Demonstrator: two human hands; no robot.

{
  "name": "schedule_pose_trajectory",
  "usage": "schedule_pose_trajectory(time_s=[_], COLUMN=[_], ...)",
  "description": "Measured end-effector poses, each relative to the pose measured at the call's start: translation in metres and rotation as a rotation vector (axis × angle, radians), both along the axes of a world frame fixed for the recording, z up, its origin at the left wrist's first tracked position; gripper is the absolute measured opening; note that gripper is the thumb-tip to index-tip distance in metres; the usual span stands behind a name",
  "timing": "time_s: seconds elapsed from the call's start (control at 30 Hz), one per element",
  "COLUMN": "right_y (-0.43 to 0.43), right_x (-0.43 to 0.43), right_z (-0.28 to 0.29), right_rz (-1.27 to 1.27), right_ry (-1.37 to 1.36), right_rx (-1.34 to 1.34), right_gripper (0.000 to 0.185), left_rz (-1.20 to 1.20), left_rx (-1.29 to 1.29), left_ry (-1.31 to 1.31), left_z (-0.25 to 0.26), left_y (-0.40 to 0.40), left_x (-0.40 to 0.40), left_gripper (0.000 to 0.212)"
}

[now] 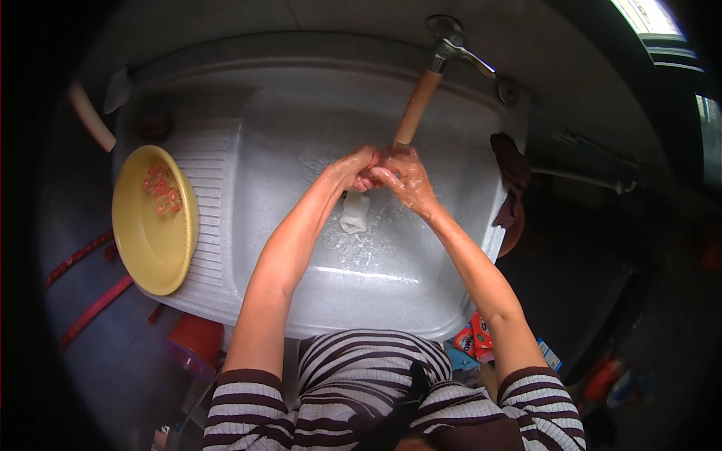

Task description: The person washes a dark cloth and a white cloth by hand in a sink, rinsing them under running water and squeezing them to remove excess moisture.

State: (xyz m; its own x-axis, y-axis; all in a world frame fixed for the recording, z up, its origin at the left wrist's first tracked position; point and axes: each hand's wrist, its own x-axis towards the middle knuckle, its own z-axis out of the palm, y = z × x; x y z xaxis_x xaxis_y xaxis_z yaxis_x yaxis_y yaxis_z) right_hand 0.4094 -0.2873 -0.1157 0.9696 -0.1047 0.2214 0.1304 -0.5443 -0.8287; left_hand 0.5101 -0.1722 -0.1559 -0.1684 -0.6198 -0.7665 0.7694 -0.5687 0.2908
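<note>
My left hand (359, 169) and my right hand (410, 179) meet in the water under the tap's hose end, over a grey sink basin (271, 152). Both are wet. The left fingers curl inward, and the right thumb reaches across towards them. Whether anything small lies between the palms is hidden. Just below the hands, a small white cloth (354, 215), like a sock, lies on the basin floor amid splashing water. The metal tap (448, 48) carries a tan hose (418, 107) pointing down at my right hand.
A yellow plastic basin (152, 248) with pink shapes inside rests on the ribbed washboard (206, 225) at left. A dark red cloth (510, 175) hangs over the right rim. Below stand a red bucket (194, 338) and red detergent packets (474, 338).
</note>
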Motion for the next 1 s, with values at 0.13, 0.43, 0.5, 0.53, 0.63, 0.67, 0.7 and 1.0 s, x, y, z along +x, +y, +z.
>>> schedule_pose_trajectory(time_s=[0.13,0.43,0.5,0.53,0.63,0.67,0.7,1.0], right_y=[-0.003,-0.005,-0.007,-0.009,-0.018,-0.021,-0.021,-0.060], right_x=[-0.004,-0.009,-0.009,-0.010,-0.009,-0.010,-0.009,0.051], right_z=[-0.011,-0.036,-0.028,-0.024,-0.004,0.005,0.019,0.141], right_rz=[-0.149,-0.462,-0.364,-0.348,-0.322,-0.324,-0.384,-0.492], right_ry=[0.426,0.534,0.584,0.569,0.517,0.513,0.338,-0.087], right_rx=[0.773,0.790,0.883,0.869,0.274,0.273,0.028,-0.410], right_gripper=[0.022,0.034,0.038,0.042,0.036,0.036,0.033,0.032], left_rz=[0.228,0.320,0.326,0.331,0.432,0.505,0.509,0.698], left_rx=[-0.059,-0.344,-0.305,-0.262,-0.214,-0.171,-0.172,-0.047], left_ry=[0.034,0.111,0.075,0.042,0.223,0.195,0.191,0.599], left_z=[0.006,-0.006,-0.005,0.000,0.007,0.011,0.011,0.019], left_y=[-0.002,0.003,0.004,0.003,0.004,0.005,0.009,0.047], left_x=[-0.012,-0.027,-0.033,-0.036,-0.041,-0.048,-0.050,-0.077], left_gripper=[0.044,0.038,0.036,0.034,0.031,0.032,0.032,0.040])
